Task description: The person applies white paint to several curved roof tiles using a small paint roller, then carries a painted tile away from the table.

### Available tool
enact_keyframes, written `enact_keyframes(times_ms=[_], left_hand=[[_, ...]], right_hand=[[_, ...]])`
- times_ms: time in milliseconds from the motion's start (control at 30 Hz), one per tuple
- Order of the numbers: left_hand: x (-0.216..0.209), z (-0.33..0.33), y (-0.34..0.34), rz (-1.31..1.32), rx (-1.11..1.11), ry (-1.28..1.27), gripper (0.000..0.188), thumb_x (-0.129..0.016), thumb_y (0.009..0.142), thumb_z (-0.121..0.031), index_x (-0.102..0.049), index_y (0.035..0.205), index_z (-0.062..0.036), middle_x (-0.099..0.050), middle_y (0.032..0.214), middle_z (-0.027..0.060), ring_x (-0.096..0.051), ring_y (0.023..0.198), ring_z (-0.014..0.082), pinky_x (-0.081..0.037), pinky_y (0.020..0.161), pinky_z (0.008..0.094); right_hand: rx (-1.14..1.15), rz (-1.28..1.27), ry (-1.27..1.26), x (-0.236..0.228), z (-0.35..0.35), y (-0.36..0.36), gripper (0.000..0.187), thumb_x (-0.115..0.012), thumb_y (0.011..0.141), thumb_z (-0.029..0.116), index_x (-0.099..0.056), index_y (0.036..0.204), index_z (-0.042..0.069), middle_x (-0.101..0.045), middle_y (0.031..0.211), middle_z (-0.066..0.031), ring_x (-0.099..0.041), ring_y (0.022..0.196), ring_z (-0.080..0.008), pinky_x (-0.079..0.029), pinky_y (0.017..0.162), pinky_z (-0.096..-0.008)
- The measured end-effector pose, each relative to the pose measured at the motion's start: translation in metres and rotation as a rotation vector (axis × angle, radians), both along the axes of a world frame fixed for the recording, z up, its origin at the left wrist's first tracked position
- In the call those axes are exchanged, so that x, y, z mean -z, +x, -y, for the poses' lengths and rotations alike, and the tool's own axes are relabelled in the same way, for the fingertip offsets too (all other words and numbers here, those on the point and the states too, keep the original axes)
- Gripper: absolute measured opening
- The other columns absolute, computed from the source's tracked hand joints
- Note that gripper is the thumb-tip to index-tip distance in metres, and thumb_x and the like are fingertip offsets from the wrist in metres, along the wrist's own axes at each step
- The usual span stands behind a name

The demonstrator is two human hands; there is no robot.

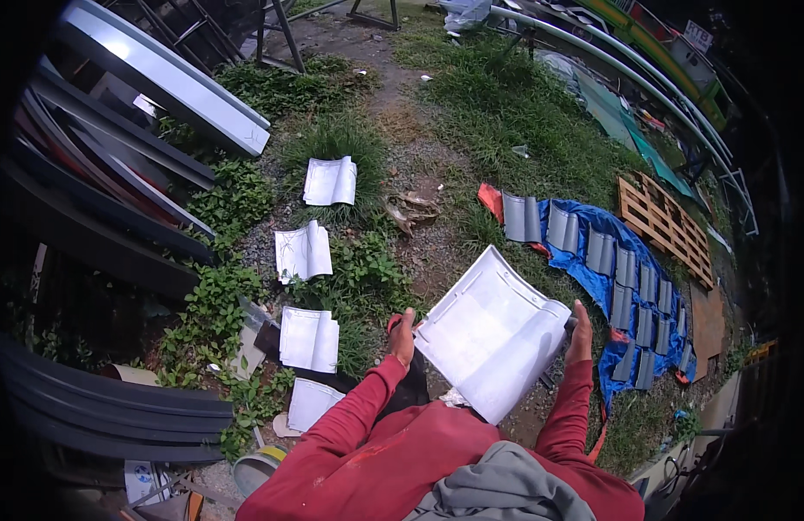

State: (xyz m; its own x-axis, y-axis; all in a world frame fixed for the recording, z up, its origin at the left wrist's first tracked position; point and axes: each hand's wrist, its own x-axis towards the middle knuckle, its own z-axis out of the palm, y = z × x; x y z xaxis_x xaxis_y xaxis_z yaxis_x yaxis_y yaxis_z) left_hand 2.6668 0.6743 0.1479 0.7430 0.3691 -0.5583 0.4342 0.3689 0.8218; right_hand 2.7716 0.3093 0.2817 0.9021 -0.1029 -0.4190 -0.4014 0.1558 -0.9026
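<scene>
Between my two hands is a large white roof tile [493, 326], with a rounded roll along its right side and small raised ribs at its far edge. My left hand [404, 337] grips the tile's left edge. On the opposite side, my right hand [581, 333] is closed on the rolled edge, its fingers partly hidden. Left of me, similar white tiles lie in a line on the grass, among them a far tile [330, 181], a middle tile [303, 253] and a nearer tile [309, 339].
Grey tiles [599, 252] lie in rows on a blue tarp [584, 271] to the right. Beyond it are a wooden pallet [667, 227] and long pale pipes [610, 48]. Long metal profiles [168, 74] are stacked at left. A bucket [257, 469] stands near my left side.
</scene>
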Motion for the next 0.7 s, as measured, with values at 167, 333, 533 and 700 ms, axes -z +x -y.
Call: enact_keyframes(times_ms=[167, 333, 533, 700], left_hand=[[-0.03, -0.068, 0.106, 0.091, 0.015, -0.108, 0.079, -0.046, 0.098, -0.061, -0.053, 0.138, 0.0068, -0.056, 0.141, 0.0181, -0.052, 0.131, 0.0268, -0.036, 0.111, 0.0323], [-0.046, -0.133, 0.213, 0.158, 0.0, -0.103, 0.081, -0.045, 0.099, -0.061, -0.045, 0.145, 0.0055, -0.05, 0.147, 0.0171, -0.05, 0.132, 0.0246, -0.035, 0.111, 0.0339], [-0.087, -0.177, 0.297, 0.066, 0.16, -0.081, 0.093, -0.035, 0.091, -0.078, -0.031, 0.157, -0.012, -0.042, 0.154, 0.0174, -0.033, 0.143, 0.0395, -0.018, 0.119, 0.0478], [-0.086, -0.19, 0.329, 0.086, 0.135, -0.02, 0.096, -0.036, 0.089, -0.08, -0.03, 0.157, -0.0119, -0.04, 0.154, 0.0199, -0.031, 0.144, 0.0404, -0.016, 0.12, 0.049]], right_hand=[[0.103, 0.027, -0.083, 0.03, -0.025, 0.109, 0.057, -0.06, 0.089, 0.059, -0.074, 0.102, 0.006, -0.074, 0.091, -0.0075, -0.065, 0.079, -0.016, -0.047, 0.077, -0.0287], [0.058, 0.083, -0.014, -0.026, -0.102, 0.188, 0.053, -0.06, 0.091, 0.058, -0.072, 0.108, 0.009, -0.074, 0.094, -0.0052, -0.064, 0.081, -0.0142, -0.045, 0.081, -0.0274], [0.227, 0.11, 0.059, -0.036, -0.145, 0.262, 0.052, -0.067, 0.087, 0.049, -0.071, 0.111, 0.003, -0.069, 0.104, -0.0045, -0.061, 0.094, -0.0144, -0.044, 0.089, -0.0295], [0.137, 0.048, -0.007, -0.033, -0.159, 0.308, 0.06, -0.063, 0.087, 0.057, -0.07, 0.113, 0.004, -0.069, 0.109, -0.0089, -0.061, 0.1, -0.019, -0.04, 0.097, -0.0324]])
